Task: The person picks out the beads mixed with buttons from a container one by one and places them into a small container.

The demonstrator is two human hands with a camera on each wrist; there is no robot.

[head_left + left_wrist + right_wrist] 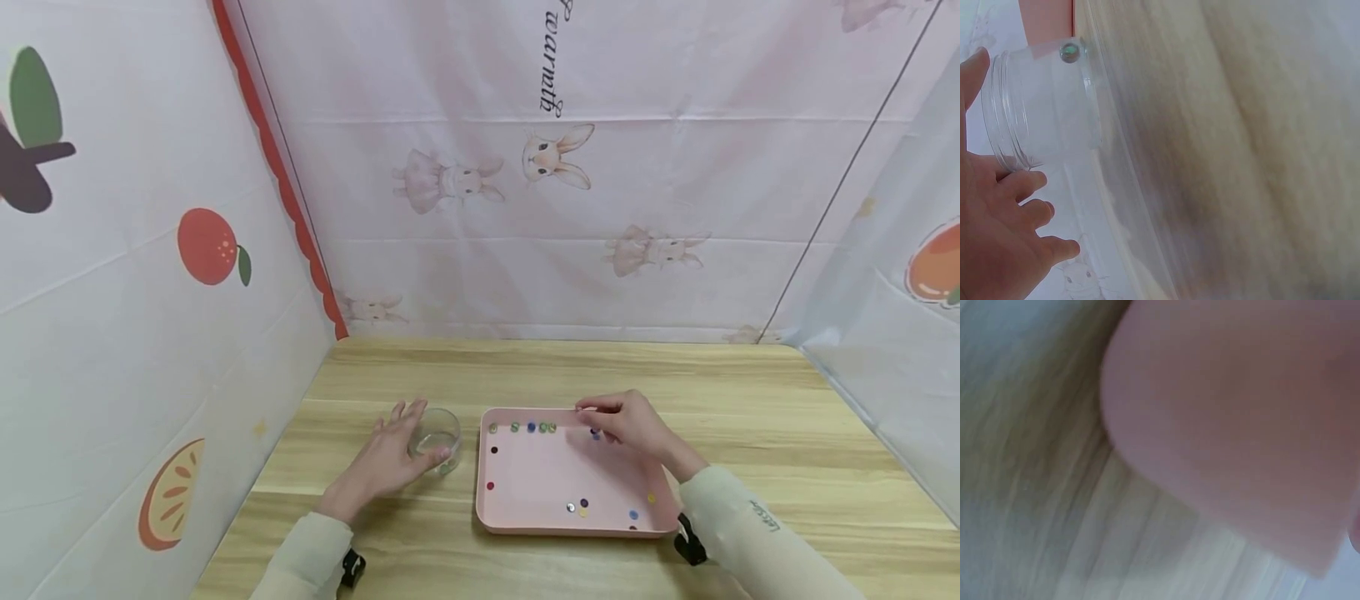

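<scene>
My left hand (390,456) holds a clear jar (435,433) near its rim, thumb on one side and fingers on the other. The jar stands on the table left of a pink tray (577,532). A glass marble with a green swirl (1070,52) lies at the jar's bottom. Above the tray's far side is my right hand (630,423), its thumb and forefinger pinching a small marble-sized thing, mostly hidden by the fingertips. Several colored marbles lie scattered in the tray, among them a blue one (532,427), a red one (491,486) and a yellow one (652,498).
The wooden table (420,542) reaches back to a printed cloth (480,275) with rabbits. Another cloth with fruit prints (210,375) hangs along the left, and one more on the right. In the right wrist view, the tray's blurred pink wall (1229,425) fills much of the picture.
</scene>
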